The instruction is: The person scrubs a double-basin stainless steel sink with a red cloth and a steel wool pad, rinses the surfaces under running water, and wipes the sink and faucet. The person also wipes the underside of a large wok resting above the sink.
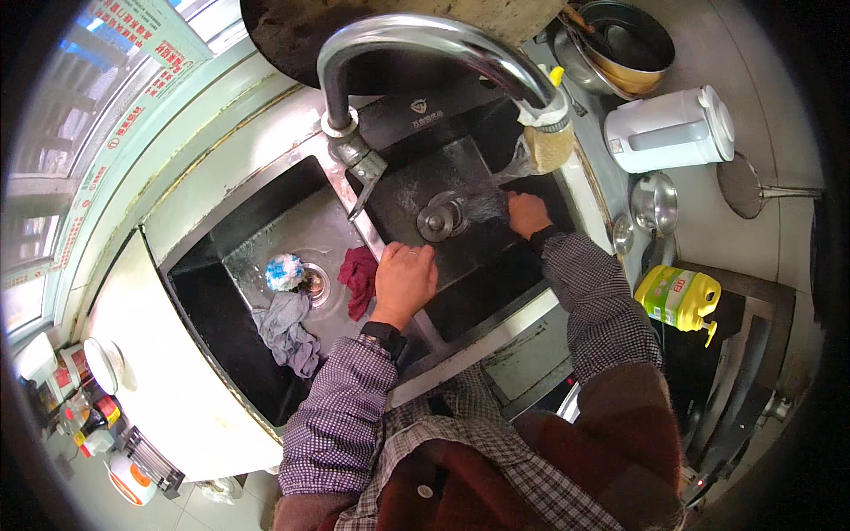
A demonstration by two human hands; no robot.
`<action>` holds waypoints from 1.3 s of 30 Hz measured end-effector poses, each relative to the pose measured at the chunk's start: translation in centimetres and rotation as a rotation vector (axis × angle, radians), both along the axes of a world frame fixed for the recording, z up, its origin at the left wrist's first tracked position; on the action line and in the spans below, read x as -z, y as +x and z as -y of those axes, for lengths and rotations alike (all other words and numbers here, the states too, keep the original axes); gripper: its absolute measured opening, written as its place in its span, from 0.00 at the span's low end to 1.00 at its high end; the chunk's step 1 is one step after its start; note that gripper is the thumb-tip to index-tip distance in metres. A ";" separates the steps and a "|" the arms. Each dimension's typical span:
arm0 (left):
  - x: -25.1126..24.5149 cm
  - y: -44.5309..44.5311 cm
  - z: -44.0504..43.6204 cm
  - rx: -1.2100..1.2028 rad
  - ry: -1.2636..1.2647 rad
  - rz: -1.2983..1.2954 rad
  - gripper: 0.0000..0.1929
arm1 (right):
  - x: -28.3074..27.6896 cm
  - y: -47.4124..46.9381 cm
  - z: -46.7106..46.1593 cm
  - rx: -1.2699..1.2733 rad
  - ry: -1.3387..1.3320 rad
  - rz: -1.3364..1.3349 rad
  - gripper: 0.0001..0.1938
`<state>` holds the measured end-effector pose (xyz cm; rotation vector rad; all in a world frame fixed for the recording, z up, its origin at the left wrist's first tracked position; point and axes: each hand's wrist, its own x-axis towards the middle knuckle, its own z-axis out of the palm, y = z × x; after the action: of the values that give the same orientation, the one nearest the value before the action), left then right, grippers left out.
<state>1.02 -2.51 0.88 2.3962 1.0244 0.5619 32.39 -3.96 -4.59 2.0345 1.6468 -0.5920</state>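
Note:
My left hand, fingers curled, is over the divider of a dark double-basin sink; its palm is hidden. Beside it in the left basin lies a maroon cloth. My right hand is low in the right basin, by the water running from the faucet; its fingers are partly hidden, and I cannot tell whether it holds anything. A chrome gooseneck faucet has a cloth filter tied around its outlet. A round metal drain strainer sits in the right basin.
A blue-and-white scrubbing ball and a grey cloth lie by the left drain. On the right are stacked pans, a white pitcher, a metal ladle and a yellow detergent bottle. A large wok stands behind the faucet.

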 end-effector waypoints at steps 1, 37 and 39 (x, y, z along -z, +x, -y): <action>0.0 0.0 -0.1 0.001 -0.008 -0.026 0.06 | -1.1 0.7 0.0 -0.043 -0.040 0.040 0.12; -0.1 0.0 -0.1 0.015 -0.012 -0.048 0.07 | 8.6 -5.7 1.0 -0.391 -0.033 -0.208 0.33; -0.1 -0.1 -0.2 0.019 -0.013 -0.045 0.07 | 9.7 -6.1 1.2 -0.227 -0.111 -0.258 0.33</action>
<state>0.97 -2.34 0.96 2.4150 1.0200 0.4954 26.33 -5.11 -14.26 1.7193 1.9131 -0.8711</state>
